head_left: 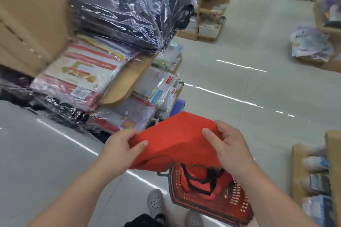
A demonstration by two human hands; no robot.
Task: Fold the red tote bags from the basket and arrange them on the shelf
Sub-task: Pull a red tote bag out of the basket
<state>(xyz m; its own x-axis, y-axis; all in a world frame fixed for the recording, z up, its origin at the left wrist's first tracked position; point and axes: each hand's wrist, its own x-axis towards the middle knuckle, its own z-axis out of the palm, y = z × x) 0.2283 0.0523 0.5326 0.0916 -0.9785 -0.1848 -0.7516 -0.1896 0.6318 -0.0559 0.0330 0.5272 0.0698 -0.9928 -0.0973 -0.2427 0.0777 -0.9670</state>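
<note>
Two hands on one red tote bag (175, 138), mid-fold
I see left hand (121, 145) and right hand (227, 143) each pinching an edge, holding it above the basket (238, 201), where a second bag (199, 182) lies; next, I judge, one closing fold, then the shelf (127, 79) at left

Red cloth tote bag (177, 140): matt, soft, creased. Red perforated plastic basket (238, 195): dull sheen. Second red cloth bag (198, 175) inside: matt, black webbing straps. Pale tiled floor (258, 88): smooth, glossy, light streaks. Clear plastic film (132, 5) over dark bundles: crinkled, shiny. Brown cardboard box (27, 14): matt. Pale wooden shelf unit (200, 5): matt.
</note>
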